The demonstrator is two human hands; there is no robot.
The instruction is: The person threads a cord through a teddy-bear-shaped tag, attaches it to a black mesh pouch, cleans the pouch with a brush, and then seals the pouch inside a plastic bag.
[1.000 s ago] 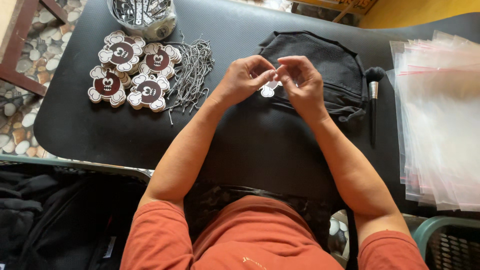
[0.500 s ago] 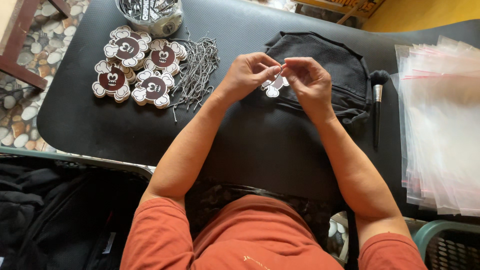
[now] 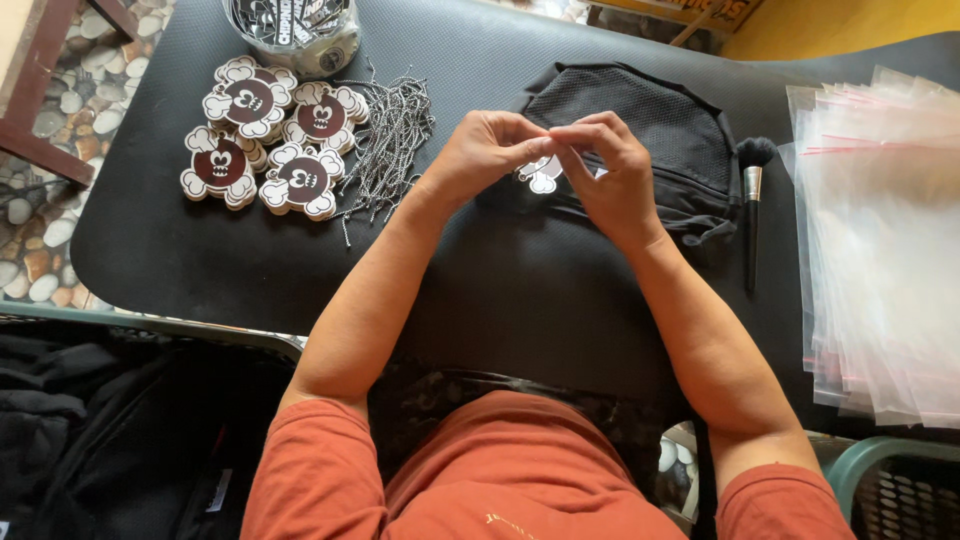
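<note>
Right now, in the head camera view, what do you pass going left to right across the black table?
Pile of skull-shaped cutouts → heap of ball chains → left hand → right hand, both pinching a small white cutout over a black mesh bag → makeup brush → stack of clear plastic bags.

1. Skull-shaped charms laid out on the mat (image 3: 150, 250): four stacks (image 3: 268, 150); number per stack can't be told.
2. One more charm (image 3: 541, 174), held between the left hand (image 3: 485, 150) and the right hand (image 3: 610, 165).
3. Ball chains (image 3: 390, 140): one loose pile, too many to count.
4. Brush (image 3: 752, 200): one.
5. Black mesh bag (image 3: 640, 120): one.
6. Clear plastic bags (image 3: 890, 250): one fanned stack, count unclear.
7. Round container (image 3: 300, 35): one.
</note>
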